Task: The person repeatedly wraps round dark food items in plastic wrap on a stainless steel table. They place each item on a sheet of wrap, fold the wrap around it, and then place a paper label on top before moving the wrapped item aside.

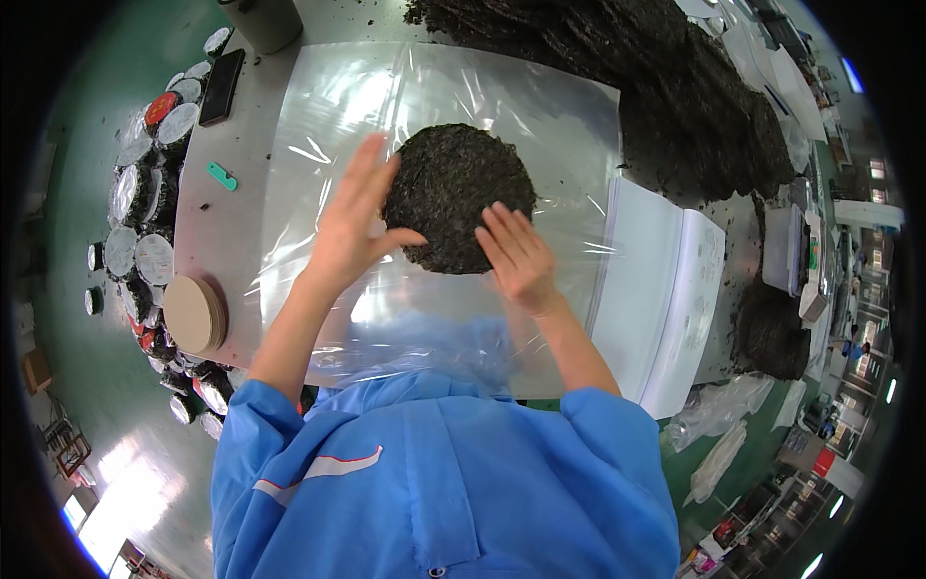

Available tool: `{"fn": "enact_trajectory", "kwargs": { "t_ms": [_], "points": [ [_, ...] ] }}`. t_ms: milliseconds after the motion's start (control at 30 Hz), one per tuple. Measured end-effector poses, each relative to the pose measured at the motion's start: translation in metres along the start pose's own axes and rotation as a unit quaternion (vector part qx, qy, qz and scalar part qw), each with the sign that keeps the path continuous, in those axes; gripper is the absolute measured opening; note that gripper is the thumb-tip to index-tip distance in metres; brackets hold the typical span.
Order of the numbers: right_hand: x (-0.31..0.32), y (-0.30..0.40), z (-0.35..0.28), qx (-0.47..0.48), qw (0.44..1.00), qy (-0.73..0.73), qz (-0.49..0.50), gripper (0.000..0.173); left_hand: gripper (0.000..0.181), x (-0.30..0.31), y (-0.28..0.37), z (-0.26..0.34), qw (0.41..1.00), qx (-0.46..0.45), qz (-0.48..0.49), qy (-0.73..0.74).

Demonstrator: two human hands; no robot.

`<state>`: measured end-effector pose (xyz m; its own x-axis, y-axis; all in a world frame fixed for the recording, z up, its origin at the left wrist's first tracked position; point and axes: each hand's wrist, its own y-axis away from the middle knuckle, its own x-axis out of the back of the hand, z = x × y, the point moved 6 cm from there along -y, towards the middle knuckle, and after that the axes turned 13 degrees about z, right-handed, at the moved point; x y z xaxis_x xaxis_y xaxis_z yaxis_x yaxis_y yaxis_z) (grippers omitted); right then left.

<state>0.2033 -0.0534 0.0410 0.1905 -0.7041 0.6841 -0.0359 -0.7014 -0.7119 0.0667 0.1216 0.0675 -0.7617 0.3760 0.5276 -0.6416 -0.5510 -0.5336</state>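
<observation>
A round sheet of dried dark seaweed (463,192) lies on clear plastic film (325,116) spread over the metal table. My left hand (354,210) is at the seaweed's left edge, fingers apart, its thumb over the lower left rim; nothing is in its grasp. Flat over the lower right part of the disc is my right hand (519,260), its fingers extended and holding nothing. Whether either palm presses down cannot be told.
Dark seaweed sheets (694,108) are heaped at the back right. Printed plastic film (651,289) lies on the right. Along the left edge are a phone (221,87), a green cutter (222,176) and round cardboard discs (194,315). Wrapped round packs (137,253) are piled beyond.
</observation>
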Motion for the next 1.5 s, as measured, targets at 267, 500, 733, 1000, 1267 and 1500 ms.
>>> {"fn": "enact_trajectory", "kwargs": {
  "t_ms": [267, 500, 733, 1000, 1267, 1500],
  "points": [
    [-0.024, -0.039, 0.031, -0.212, 0.942, 0.019, -0.258, 0.089, 0.116, -0.072, -0.002, -0.014, 0.934, -0.071, -0.255, -0.239],
    [-0.093, -0.012, 0.034, -0.161, 0.874, 0.181, -0.422, 0.118, 0.115, -0.109, -0.001, -0.023, 0.855, -0.045, -0.353, -0.377],
    [-0.091, -0.065, 0.080, -0.230, 0.864, -0.051, -0.444, 0.049, 0.110, -0.134, 0.014, -0.031, 0.738, -0.205, -0.452, -0.458],
    [-0.001, -0.204, 0.289, -0.034, 0.903, 0.424, 0.050, 0.079, 0.101, -0.135, 0.016, -0.018, 0.861, 0.025, -0.409, -0.302],
    [0.031, -0.212, 0.346, -0.180, 0.908, 0.373, 0.062, 0.041, 0.091, -0.158, 0.018, -0.004, 0.825, 0.057, -0.398, -0.397],
    [0.122, -0.228, 0.218, -0.104, 0.918, 0.221, 0.311, 0.040, 0.063, -0.105, -0.010, -0.012, 0.977, 0.103, -0.129, -0.132]
  ]
}}
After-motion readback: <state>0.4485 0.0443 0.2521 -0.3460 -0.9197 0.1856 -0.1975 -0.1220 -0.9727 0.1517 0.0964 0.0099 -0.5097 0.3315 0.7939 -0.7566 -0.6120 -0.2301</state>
